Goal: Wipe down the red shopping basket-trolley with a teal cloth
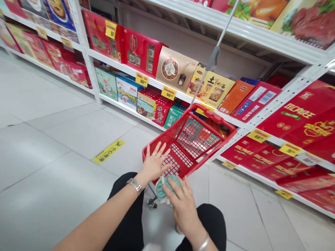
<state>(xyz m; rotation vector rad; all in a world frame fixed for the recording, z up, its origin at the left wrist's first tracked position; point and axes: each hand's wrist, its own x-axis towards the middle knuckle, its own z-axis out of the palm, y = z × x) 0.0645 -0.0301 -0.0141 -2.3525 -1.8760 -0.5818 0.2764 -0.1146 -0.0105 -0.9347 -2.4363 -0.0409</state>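
Note:
A red plastic shopping basket (pixel 209 120) stands tilted on the floor in front of me, with a long grey pull handle (pixel 214 57) rising from it. My left hand (pixel 155 163) lies flat against the basket's near wall, fingers spread, a silver watch on the wrist. My right hand (pixel 183 204) is closed on a teal cloth (pixel 164 186) pressed against the basket's lower edge. A small wheel shows under the basket, beside my knees in black trousers.
White store shelves (pixel 167 85) run along the far side, packed with red, gold and blue gift boxes and yellow price tags. A yellow sticker (pixel 108 152) is stuck on the grey tiled floor to the left.

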